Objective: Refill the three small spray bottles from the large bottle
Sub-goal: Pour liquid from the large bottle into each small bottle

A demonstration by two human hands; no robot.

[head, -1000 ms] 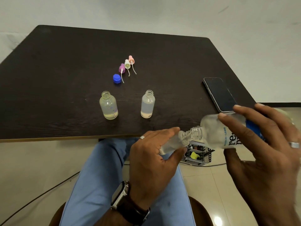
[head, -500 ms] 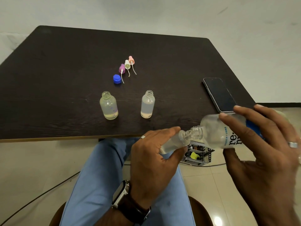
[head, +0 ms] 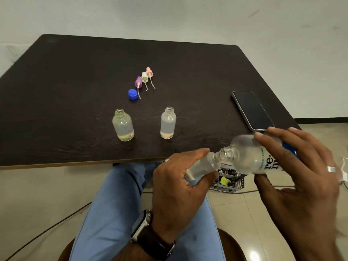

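Observation:
My left hand (head: 178,183) grips a small clear spray bottle (head: 201,166), tilted with its open neck up to the right, below the table's front edge. My right hand (head: 301,176) holds the large frosted bottle (head: 248,157) tipped on its side, its open mouth touching the small bottle's neck. Two other small bottles stand uncapped on the dark table (head: 56,110): a wider one (head: 123,125) to the left and a slimmer one (head: 168,123) to the right, each with a little liquid at the bottom. Three spray tops, purple (head: 138,81), white (head: 144,77) and pink (head: 149,72), lie beside a blue cap (head: 133,94).
A dark phone (head: 252,110) lies face up near the table's right edge, just behind my right hand. Below the table are my blue-trousered leg (head: 116,204), a metal-cased device (head: 228,180) on the tiled floor and cables.
Both hands and the two joined bottles have stayed almost still, with only a slight shift of the large bottle. The objects on the table have not moved.

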